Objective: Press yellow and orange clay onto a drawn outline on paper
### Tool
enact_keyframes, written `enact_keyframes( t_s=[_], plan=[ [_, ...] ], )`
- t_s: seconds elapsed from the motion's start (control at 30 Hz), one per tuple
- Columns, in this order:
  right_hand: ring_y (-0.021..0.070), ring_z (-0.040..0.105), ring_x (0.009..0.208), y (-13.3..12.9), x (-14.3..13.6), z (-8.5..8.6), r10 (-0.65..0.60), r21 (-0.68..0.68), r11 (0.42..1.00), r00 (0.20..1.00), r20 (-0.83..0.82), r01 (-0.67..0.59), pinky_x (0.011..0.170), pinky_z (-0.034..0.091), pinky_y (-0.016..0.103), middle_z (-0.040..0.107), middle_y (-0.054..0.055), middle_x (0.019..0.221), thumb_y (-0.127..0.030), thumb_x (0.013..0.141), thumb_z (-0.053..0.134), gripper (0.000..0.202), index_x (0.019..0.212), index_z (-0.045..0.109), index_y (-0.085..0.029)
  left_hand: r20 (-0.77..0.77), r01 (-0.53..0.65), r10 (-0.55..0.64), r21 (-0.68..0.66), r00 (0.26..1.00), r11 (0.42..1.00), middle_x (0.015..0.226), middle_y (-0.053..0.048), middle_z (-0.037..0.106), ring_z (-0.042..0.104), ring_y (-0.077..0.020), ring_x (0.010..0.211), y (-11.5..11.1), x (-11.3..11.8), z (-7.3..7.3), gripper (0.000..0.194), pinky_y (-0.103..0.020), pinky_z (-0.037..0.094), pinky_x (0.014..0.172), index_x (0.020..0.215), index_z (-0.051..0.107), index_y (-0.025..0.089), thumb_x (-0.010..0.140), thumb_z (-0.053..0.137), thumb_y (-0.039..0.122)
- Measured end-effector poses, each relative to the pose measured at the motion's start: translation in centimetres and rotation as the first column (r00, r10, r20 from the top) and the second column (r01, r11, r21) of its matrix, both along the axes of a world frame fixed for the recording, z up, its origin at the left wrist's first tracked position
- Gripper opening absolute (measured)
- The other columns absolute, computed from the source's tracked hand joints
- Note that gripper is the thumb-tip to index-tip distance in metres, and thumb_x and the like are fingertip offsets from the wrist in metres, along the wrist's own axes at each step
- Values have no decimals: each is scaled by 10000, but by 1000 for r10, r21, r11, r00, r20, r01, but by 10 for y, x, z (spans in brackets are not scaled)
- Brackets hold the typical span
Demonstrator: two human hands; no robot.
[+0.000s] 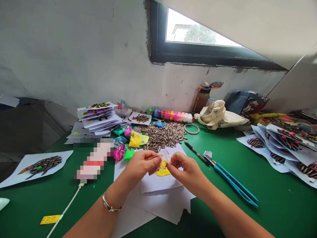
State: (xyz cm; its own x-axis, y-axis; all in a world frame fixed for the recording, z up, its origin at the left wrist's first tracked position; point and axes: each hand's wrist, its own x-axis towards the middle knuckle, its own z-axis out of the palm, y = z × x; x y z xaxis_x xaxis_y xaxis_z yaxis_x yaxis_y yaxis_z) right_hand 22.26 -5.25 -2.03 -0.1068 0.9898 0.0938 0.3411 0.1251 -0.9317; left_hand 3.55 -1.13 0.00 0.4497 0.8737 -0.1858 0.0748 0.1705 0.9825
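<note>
Yellow clay [163,172] lies on white paper [154,187] between the left hand [145,162] and right hand [184,166], fingers pinched together, on what I cannot tell; probably light, soft, easily dented, it suits gentle edge holds.

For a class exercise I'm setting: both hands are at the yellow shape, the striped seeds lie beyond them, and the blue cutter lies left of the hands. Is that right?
The side is wrong: the head view shows the blue cutter to the right of the left hand and right hand. Both are indeed at the yellow shape, with the striped seeds beyond.
</note>
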Motion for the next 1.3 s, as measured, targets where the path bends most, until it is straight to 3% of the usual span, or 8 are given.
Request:
enact_keyframes(
  t_s=[0.13, 0.3, 0.47, 0.57, 0.73, 0.9, 1.1, 1.3],
  plan=[
    [113, 470, 625, 3, 2, 3, -28, -142, 990, 958, -286, -13, 586, 359, 249, 523, -41, 659, -343, 773, 713, 261, 692, 514, -196, 4, -34, 34, -10, 999, 999, 577, 10, 581, 451, -88, 501, 1, 0, 1, 395, -246, 343, 527, 732, 629, 132, 714, 763, 503],
    [103, 553, 645, 8, 9, 8, -133, -270, 961, 771, -623, -53, 660, 431, 236, 611, -29, 684, -332, 684, 839, 303, 753, 585, -181, 34, -103, 104, -32, 994, 994, 578, 9, 590, 467, -89, 509, 5, -4, -1, 424, -232, 346, 514, 732, 634, 132, 693, 788, 525],
    [124, 625, 708, 11, 16, 7, -142, -309, 933, 600, -787, -185, 722, 494, 261, 698, 38, 839, -371, 739, 807, 270, 820, 645, -171, 69, -223, 227, -53, 971, 973, 573, 17, 587, 472, -81, 505, 14, -13, -2, 505, -225, 392, 519, 706, 638, 135, 644, 795, 611],
    [131, 640, 738, 11, 17, 7, -122, -301, 924, 565, -816, -236, 747, 509, 270, 714, 61, 897, -352, 743, 799, 251, 856, 676, -164, 68, -356, 357, -32, 932, 934, 652, -3, 642, 569, -112, 607, 21, -22, -2, 524, -249, 484, 617, 801, 686, 134, 606, 820, 602],
    [116, 629, 708, 9, 13, 7, -130, -333, 918, 628, -767, -217, 746, 501, 269, 725, 57, 905, -348, 710, 841, 281, 868, 694, -168, 6, -490, 499, 194, 867, 850, 833, -63, 737, 663, -166, 695, 37, -40, -13, 523, -293, 541, 672, 981, 723, 139, 664, 770, 552],
    [121, 597, 708, 7, 6, 4, -84, -304, 942, 776, -625, -143, 732, 465, 273, 713, 35, 841, -390, 723, 826, 270, 831, 691, -182, -322, -387, 609, 541, 725, 746, 991, -98, 773, 725, -240, 864, 45, -51, -26, 382, -346, 567, 785, 1084, 731, 164, 822, 607, 412],
    [161, 559, 749, 0, -4, -3, 12, -102, 994, 969, -248, -39, 722, 436, 306, 649, 10, 783, -379, 804, 705, 171, 802, 692, -209, -445, -240, 648, 678, 618, 695, 1089, -87, 760, 690, -267, 1003, 45, -50, -30, 261, -371, 505, 923, 1056, 742, 211, 835, 611, 262],
    [200, 612, 799, -4, -11, -13, 57, 65, 996, 998, -6, -56, 735, 465, 328, 702, 34, 847, -325, 864, 609, 130, 818, 689, -234, -521, -23, 606, 747, 602, 665, 1037, -129, 745, 647, -280, 994, 39, -48, -28, 244, -388, 469, 922, 1008, 735, 181, 932, 539, 304]
  ],
)
